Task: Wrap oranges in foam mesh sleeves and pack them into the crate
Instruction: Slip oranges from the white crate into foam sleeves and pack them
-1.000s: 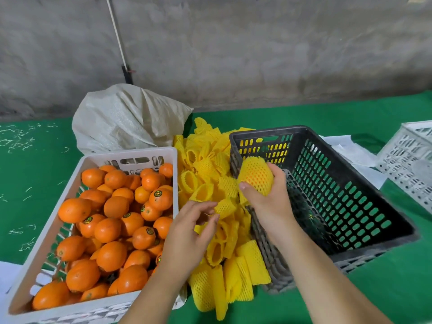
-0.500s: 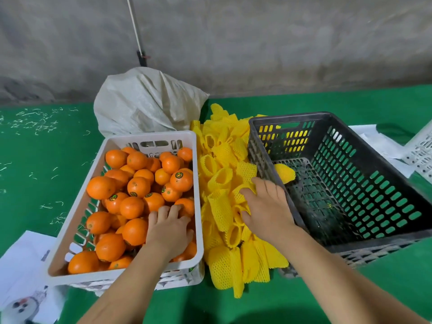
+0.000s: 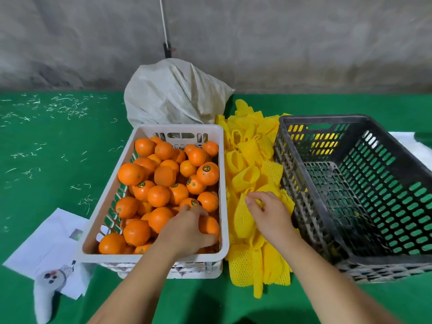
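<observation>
Left hand: the left hand [image 3: 187, 228] is inside the white crate [image 3: 224, 174], at its near right corner, fingers curled round one orange [image 3: 208, 225] that lies against the crate's right wall.
Right hand: the right hand [image 3: 271, 213] rests on the pile of yellow foam mesh sleeves [image 3: 252, 174], fingers bent and pinching the top edge of one sleeve [image 3: 243, 219] at the near part of the pile.
Oranges: the loose oranges [image 3: 163, 181] fill the white crate in a heap; several carry a small round dark sticker.
Foam mesh sleeves: heaped on the green table surface [image 3: 53, 164] in the gap between the two crates, touching both crate walls, running from the far end to past the near edge of the white crate.
Dark crate: the dark crate [image 3: 350, 118] stands on the right, just beside the sleeves; the near left corner of its interior is hidden by the wall, so its contents there cannot be told.
Sack: a pale woven sack [image 3: 175, 94] sits behind the white crate, against the grey wall.
Papers: white sheets [image 3: 46, 244] lie on the table to the left of the white crate, near its front corner.
</observation>
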The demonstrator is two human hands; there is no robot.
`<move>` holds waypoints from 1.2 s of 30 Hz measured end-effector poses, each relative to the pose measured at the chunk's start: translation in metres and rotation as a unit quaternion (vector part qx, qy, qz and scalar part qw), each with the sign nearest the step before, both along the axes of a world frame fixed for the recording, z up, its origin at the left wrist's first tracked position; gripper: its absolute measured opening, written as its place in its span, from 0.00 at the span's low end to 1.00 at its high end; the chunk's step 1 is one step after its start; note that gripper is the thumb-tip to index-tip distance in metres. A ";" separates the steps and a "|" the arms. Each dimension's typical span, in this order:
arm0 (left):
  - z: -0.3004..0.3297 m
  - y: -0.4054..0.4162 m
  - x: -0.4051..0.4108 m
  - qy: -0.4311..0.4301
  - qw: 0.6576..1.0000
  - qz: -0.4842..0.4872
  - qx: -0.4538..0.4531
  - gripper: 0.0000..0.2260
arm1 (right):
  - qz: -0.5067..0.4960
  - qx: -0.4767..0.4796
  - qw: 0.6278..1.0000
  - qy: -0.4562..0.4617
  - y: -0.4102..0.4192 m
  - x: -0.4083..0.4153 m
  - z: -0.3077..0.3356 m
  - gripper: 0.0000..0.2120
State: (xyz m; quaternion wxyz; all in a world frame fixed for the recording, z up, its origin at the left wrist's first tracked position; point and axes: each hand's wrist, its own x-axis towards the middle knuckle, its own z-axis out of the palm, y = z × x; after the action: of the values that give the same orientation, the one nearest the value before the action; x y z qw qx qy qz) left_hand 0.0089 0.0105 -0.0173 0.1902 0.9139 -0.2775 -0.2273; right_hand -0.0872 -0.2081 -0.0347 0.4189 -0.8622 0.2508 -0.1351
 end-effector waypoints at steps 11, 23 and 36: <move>0.028 -0.038 -0.040 0.467 0.681 0.165 -0.539 0.28 | -0.054 0.308 0.943 -0.109 0.043 -0.007 0.045 0.13; 0.007 -0.036 -0.045 0.331 0.795 0.104 -0.498 0.22 | -0.029 0.143 0.976 -0.159 0.028 -0.020 0.052 0.12; -0.019 -0.039 -0.041 0.281 0.815 0.061 -0.504 0.33 | 0.038 -0.030 0.990 -0.129 0.032 -0.025 0.049 0.08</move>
State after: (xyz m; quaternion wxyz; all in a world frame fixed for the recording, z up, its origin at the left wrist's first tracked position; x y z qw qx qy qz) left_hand -0.0319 -0.0282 -0.0361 0.7072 0.6015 -0.2315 -0.2908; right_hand -0.1123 -0.1761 0.0143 0.4268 -0.8584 0.1579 -0.2369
